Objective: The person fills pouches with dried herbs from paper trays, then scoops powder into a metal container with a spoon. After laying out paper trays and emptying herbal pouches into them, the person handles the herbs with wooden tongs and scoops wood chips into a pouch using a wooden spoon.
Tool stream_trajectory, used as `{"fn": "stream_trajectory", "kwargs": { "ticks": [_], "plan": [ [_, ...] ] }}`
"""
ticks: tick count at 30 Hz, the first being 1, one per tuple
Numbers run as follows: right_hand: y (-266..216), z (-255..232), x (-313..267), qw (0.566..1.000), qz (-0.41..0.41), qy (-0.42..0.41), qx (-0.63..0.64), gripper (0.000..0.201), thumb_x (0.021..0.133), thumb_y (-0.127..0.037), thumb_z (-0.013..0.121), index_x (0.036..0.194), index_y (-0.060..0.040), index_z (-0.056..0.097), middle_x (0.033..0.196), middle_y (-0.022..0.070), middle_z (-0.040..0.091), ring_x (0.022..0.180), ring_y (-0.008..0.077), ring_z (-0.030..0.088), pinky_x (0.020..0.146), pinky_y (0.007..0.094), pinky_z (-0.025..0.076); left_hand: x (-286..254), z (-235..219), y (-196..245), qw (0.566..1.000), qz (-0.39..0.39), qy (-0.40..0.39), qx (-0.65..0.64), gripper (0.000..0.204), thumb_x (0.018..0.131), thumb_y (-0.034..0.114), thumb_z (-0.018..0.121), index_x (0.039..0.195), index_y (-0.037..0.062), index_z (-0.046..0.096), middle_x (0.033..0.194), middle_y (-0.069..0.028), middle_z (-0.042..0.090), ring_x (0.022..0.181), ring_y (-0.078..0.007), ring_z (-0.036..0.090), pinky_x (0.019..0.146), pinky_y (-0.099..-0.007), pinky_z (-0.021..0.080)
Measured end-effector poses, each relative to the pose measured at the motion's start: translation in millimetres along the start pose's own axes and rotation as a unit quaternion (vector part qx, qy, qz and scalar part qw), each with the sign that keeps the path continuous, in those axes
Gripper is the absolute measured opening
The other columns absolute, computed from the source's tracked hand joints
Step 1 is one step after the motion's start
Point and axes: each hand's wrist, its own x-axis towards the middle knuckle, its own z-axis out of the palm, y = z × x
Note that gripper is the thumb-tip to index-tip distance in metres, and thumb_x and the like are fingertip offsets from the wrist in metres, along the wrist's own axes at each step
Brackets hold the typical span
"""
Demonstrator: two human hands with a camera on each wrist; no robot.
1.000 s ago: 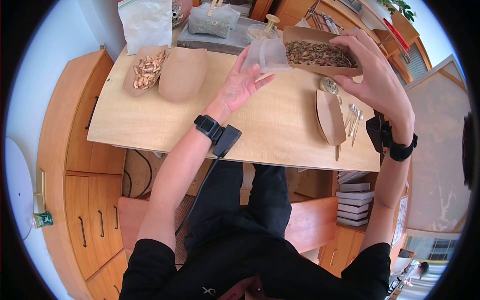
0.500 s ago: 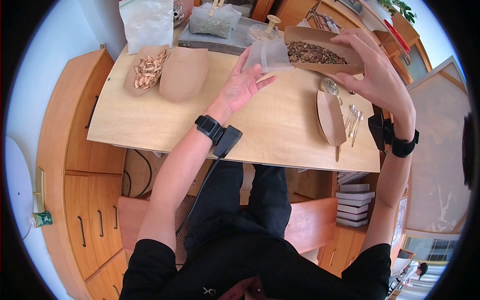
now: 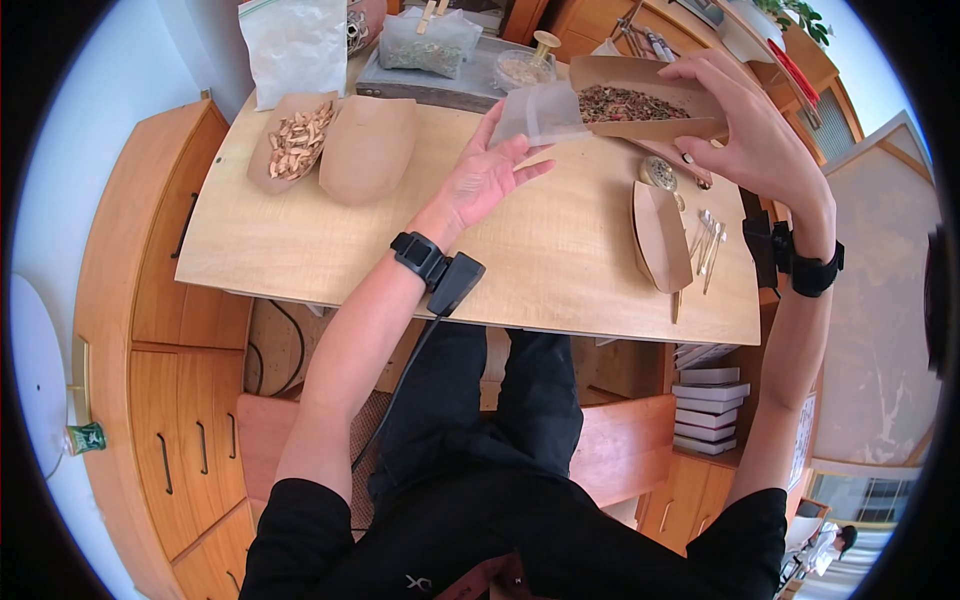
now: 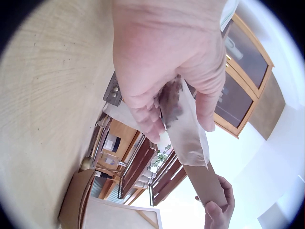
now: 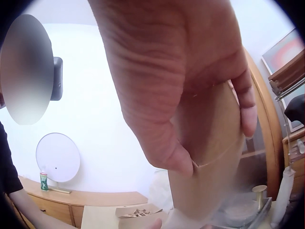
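In the head view my left hand [image 3: 480, 180] holds up a white translucent pouch [image 3: 540, 112], its mouth turned to the right. My right hand [image 3: 765, 140] grips a brown paper tray [image 3: 612, 70] at its far end, thumb on one side and fingers on the other. Dried reddish-brown and green herbs [image 3: 630, 104] lie in the tray, gathered toward the pouch. The tray's near end meets the pouch's mouth. The left wrist view shows dark bits [image 4: 174, 98] inside the pouch, while the tray [image 4: 205, 183] slopes into it. The pouch's bottom is hidden behind my left palm.
A paper tray of dried slices [image 3: 298, 138] and a bare paper tray [image 3: 368, 150] lie at left. To the right are another paper tray [image 3: 660, 238], small metal tools [image 3: 710, 245] and a round pierced metal piece [image 3: 658, 172]. A bag of herbs [image 3: 425, 52] stands behind.
The herbs have slid along the tray toward the pouch, baring the tray's end by my right hand. My right hand shifts slightly and the tray tips more. The left hand stays nearly still.
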Motion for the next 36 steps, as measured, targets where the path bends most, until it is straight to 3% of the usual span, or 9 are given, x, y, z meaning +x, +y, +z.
{"fn": "stream_trajectory", "kwargs": {
  "ticks": [8, 25, 36],
  "plan": [
    [3, 0, 1, 1.0, 0.002, -0.002, -0.002, 0.05, 0.077, -0.016, 0.07, 0.123, -0.0065, 0.055, 0.117, 0.0114, 0.057, 0.107, 0.0278, 0.058, 0.095, 0.0367, 0.049, -1, 6, 0, 0.999, -0.011, 0.009, 0.032, 0.091, 0.085, -0.005, 0.067, 0.153, 0.0216, 0.014, 0.145, -0.0151, 0.039, 0.132, -0.0353, 0.045, 0.107, -0.0449, 0.046],
    [-2, -7, -1, 0.999, 0.036, -0.016, -0.014, 0.052, 0.077, -0.018, 0.068, 0.125, -0.0068, 0.054, 0.124, 0.0104, 0.057, 0.11, 0.0262, 0.059, 0.099, 0.0369, 0.049, -1, 7, 1, 0.997, -0.006, -0.001, 0.082, 0.089, 0.085, 0.004, 0.071, 0.153, 0.0242, 0.017, 0.144, -0.0129, 0.042, 0.131, -0.0332, 0.047, 0.102, -0.0448, 0.048],
    [-6, -11, -1, 0.998, 0.005, 0.015, -0.065, 0.05, 0.075, -0.016, 0.068, 0.123, -0.006, 0.055, 0.123, 0.0108, 0.055, 0.111, 0.0281, 0.058, 0.099, 0.038, 0.048, -1, 7, 2, 0.996, -0.006, -0.004, 0.084, 0.089, 0.085, 0.007, 0.072, 0.153, 0.0242, 0.017, 0.145, -0.0127, 0.041, 0.13, -0.0332, 0.048, 0.101, -0.0447, 0.048]
  ]
}}
